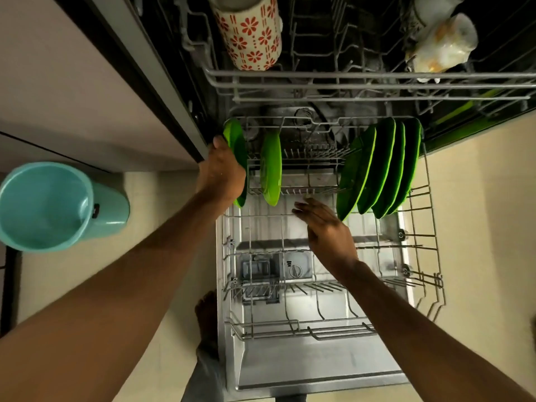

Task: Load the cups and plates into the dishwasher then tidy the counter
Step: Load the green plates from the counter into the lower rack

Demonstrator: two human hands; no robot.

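The dishwasher's lower rack (426, 256) is pulled out over the open door. Several green plates (383, 169) stand on edge at its far right. One green plate (271, 169) stands alone left of centre. My left hand (222, 169) grips another green plate (236, 137) on edge at the rack's far left corner. My right hand (327, 227) hovers over the rack's middle, fingers straight, holding nothing. In the upper rack (290, 79) a mug with red flowers (249, 36) and a pale mug (441, 44) lie tipped.
A teal bucket (46, 207) stands on the floor at the left. The cabinet side (72, 82) borders the dishwasher on the left. The open door (304, 367) lies flat below the rack, and my bare foot (207, 320) is beside its left edge.
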